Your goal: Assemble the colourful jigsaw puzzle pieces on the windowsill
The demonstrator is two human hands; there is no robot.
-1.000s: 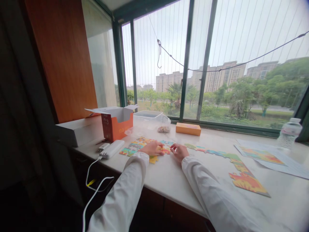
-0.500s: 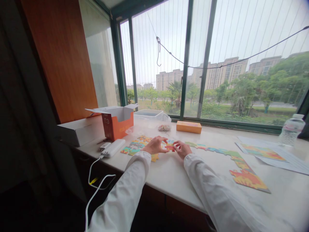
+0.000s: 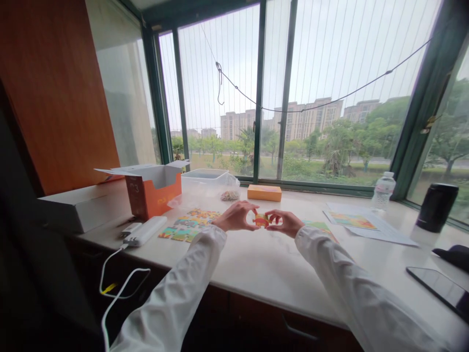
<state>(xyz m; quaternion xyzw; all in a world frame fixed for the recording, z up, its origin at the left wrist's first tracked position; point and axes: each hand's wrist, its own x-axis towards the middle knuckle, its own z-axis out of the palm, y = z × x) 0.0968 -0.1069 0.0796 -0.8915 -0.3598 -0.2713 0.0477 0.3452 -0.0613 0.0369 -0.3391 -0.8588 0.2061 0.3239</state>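
My left hand (image 3: 234,216) and my right hand (image 3: 284,223) are raised close together above the white stone sill (image 3: 256,264). Between their fingertips they pinch a small orange-and-yellow jigsaw piece (image 3: 261,220). Left of my hands, a colourful group of jigsaw pieces (image 3: 186,226) lies flat on the sill. Past my right hand, another multicoloured puzzle section (image 3: 320,227) is mostly hidden behind my right sleeve. A printed puzzle picture (image 3: 351,221) lies on white paper further right.
An open orange box (image 3: 154,190) and white power bank (image 3: 144,231) with its cable stand left. Behind are a plastic tub (image 3: 205,177) and orange box (image 3: 264,193). A water bottle (image 3: 383,190), black flask (image 3: 437,208) and phone (image 3: 436,288) stand right, below the window.
Both hands have lifted the small piece off the sill and now hold it up between them. The view has turned right, so the sill's contents sit further left, and the flask and phone have appeared.
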